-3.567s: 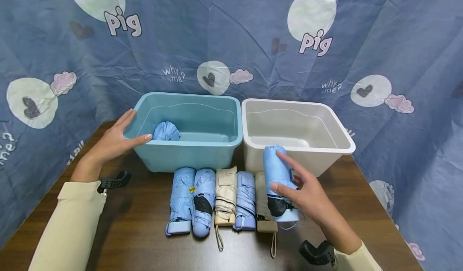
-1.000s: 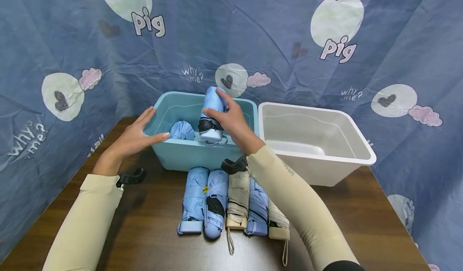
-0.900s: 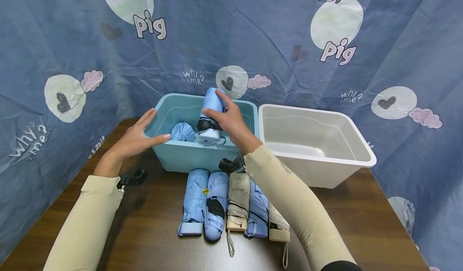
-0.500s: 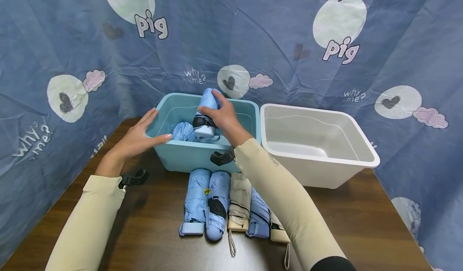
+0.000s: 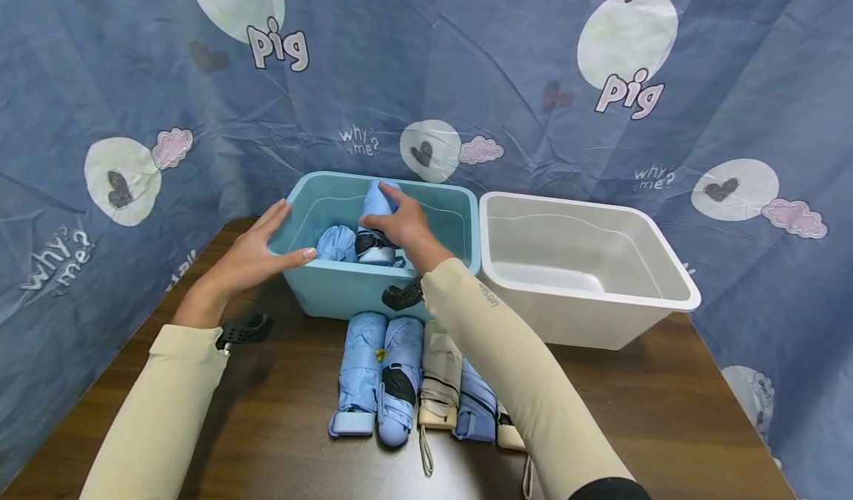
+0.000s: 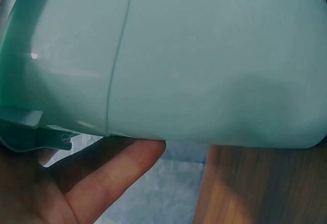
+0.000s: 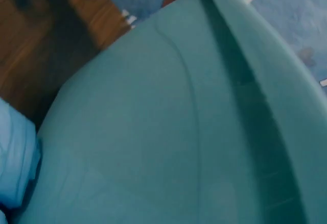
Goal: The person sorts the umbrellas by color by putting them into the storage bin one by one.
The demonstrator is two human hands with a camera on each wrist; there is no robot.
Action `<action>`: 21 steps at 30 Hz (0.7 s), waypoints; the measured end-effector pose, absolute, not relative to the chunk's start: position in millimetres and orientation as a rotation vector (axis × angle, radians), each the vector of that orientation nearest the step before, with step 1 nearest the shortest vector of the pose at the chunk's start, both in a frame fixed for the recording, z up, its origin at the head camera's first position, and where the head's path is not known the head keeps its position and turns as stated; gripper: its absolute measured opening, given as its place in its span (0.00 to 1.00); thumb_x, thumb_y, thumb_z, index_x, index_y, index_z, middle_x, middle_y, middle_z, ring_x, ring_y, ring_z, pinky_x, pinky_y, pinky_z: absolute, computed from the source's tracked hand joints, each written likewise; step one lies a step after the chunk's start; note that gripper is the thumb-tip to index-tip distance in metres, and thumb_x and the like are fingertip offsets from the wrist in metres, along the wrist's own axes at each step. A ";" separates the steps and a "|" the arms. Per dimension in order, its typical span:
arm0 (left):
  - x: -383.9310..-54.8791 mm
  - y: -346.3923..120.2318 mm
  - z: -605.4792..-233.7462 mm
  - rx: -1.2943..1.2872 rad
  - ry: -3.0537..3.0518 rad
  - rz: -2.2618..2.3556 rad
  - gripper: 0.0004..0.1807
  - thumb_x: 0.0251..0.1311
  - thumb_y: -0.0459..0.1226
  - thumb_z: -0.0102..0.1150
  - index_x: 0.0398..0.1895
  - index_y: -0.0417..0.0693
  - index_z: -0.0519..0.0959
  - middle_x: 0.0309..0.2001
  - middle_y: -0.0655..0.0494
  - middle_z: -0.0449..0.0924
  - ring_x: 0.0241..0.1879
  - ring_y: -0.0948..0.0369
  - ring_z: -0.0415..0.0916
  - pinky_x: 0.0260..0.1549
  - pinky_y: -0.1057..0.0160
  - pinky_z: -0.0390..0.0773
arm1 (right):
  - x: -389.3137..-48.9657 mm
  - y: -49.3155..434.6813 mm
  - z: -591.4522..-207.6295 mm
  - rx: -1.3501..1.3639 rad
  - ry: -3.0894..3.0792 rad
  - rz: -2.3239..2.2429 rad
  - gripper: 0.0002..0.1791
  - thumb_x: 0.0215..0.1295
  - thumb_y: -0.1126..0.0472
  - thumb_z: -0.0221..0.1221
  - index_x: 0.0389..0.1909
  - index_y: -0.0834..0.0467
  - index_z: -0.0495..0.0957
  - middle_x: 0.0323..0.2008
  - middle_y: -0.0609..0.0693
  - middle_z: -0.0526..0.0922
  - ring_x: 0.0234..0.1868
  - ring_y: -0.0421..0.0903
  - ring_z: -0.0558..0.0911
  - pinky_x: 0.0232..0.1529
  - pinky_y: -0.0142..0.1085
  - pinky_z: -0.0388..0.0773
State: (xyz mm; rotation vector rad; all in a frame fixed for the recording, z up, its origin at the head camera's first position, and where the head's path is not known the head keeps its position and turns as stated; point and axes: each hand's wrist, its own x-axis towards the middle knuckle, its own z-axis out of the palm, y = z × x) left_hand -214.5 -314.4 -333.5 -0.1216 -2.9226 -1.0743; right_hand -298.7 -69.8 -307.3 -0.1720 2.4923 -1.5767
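In the head view my right hand (image 5: 405, 227) grips a folded light-blue umbrella (image 5: 377, 201) inside the teal bin (image 5: 373, 292). The umbrella tilts, its black band and pale handle end toward me and low behind the front rim. Beside it to the left lies another blue folded umbrella (image 5: 336, 244). My left hand (image 5: 248, 252) spans the bin's left front corner, thumb along the front rim and straight fingers on the left side. In the left wrist view, fingers (image 6: 120, 175) touch the outer wall. The right wrist view mostly shows the bin's outer wall (image 7: 133, 122).
A white bin (image 5: 586, 315) stands right of the teal one. In front, several folded umbrellas lie in a row on the wooden table (image 5: 286, 411): blue (image 5: 360, 374), blue with black (image 5: 401, 367), beige (image 5: 440, 370), blue-violet (image 5: 476, 404) and another beige (image 5: 510, 433), partly behind my right sleeve.
My right hand has carried the umbrella from in front of the white bin leftward over the teal bin, then lowered it inside beside the other umbrella. My left hand stays on the teal bin.
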 end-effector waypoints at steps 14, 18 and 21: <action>-211.8 -316.7 -334.8 -0.127 -2.923 -1.063 0.57 0.55 0.61 0.61 0.78 0.58 0.37 0.77 0.64 0.27 0.74 0.41 0.35 0.61 0.29 0.50 | -297.9 -69.1 -312.1 -0.077 2.468 -1.522 0.41 0.52 0.56 0.73 0.67 0.34 0.68 0.71 0.48 0.61 0.63 0.50 0.68 0.60 0.43 0.69; -212.0 -316.5 -333.6 -0.127 -2.921 -1.068 0.57 0.55 0.60 0.62 0.78 0.57 0.37 0.77 0.64 0.27 0.74 0.42 0.34 0.61 0.29 0.49 | -297.8 -68.4 -312.4 -0.074 2.488 -1.494 0.40 0.52 0.56 0.72 0.67 0.35 0.68 0.71 0.48 0.61 0.65 0.50 0.67 0.61 0.43 0.69; -212.8 -315.6 -332.3 -0.128 -2.920 -1.071 0.57 0.55 0.60 0.61 0.78 0.56 0.37 0.77 0.64 0.27 0.74 0.42 0.34 0.62 0.29 0.49 | -297.9 -67.7 -312.5 -0.072 2.507 -1.481 0.40 0.52 0.57 0.72 0.67 0.36 0.69 0.71 0.49 0.62 0.65 0.50 0.67 0.61 0.43 0.69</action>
